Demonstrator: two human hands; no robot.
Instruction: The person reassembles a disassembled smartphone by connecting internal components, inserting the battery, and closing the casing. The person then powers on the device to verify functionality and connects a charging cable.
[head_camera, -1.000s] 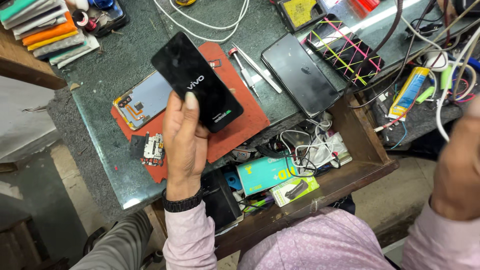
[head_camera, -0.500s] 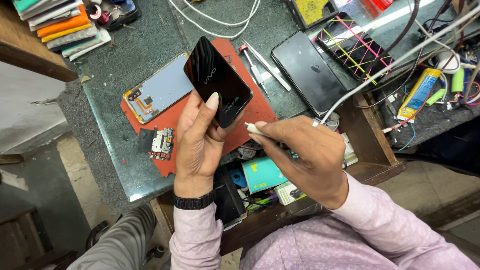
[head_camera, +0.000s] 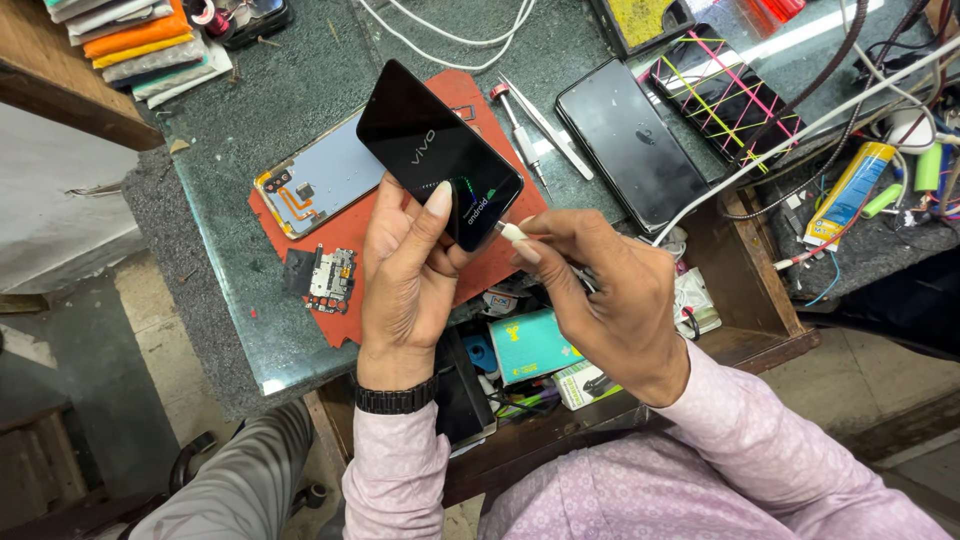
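My left hand (head_camera: 405, 275) grips a black phone (head_camera: 438, 150); my right hand (head_camera: 610, 295) pinches the white plug (head_camera: 512, 232), seated at its lower edge, screen already lit.

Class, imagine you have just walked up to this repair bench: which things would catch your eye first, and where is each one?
First, the black phone with its screen lit, held up by the left hand over the red mat mid-bench. The right hand presses a white cable plug to its lower edge. Left of it, an opened phone body lies on the mat; a second dark phone lies to the right.
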